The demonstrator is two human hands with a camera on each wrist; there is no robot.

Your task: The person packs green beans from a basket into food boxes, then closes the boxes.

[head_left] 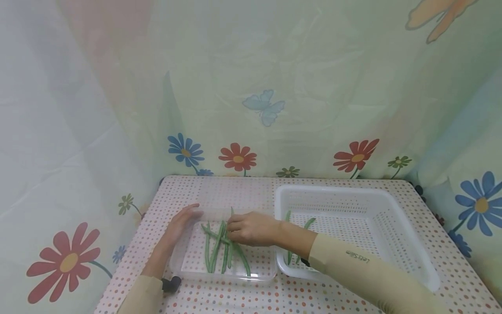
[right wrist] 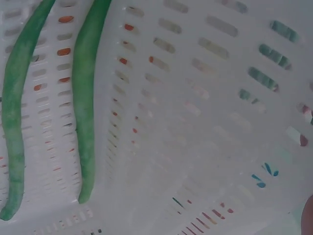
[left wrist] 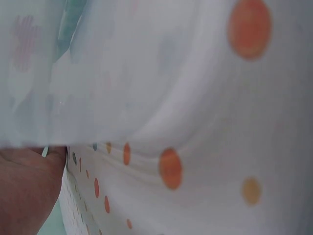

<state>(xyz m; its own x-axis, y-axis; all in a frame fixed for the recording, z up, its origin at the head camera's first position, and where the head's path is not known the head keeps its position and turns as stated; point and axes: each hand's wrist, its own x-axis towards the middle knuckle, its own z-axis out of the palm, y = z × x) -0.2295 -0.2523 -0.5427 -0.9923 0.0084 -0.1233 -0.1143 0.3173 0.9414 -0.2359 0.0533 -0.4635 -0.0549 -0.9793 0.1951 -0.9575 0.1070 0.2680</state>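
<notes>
Several green beans [head_left: 216, 248] lie in a clear plastic container [head_left: 260, 275] on the left of the table. Over them, my right hand [head_left: 252, 229] has its fingers curled round a green bean, whose tip [head_left: 232, 210] sticks out beyond the knuckles. At the container's left wall rests my left hand [head_left: 180, 222], fingers fairly straight along the side. The left wrist view shows part of that hand [left wrist: 29, 186] beside the cloudy container wall [left wrist: 107, 98]. Two more beans [right wrist: 84, 98] lie in the white slotted basket [head_left: 333, 189] under my right forearm.
The basket stands on the right, close beside the container. A clear lid-like panel [head_left: 235, 192] lies behind the container. Dotted cloth [head_left: 290, 301] covers the table, and a flower-printed curtain [head_left: 306, 109] hangs around its back and sides.
</notes>
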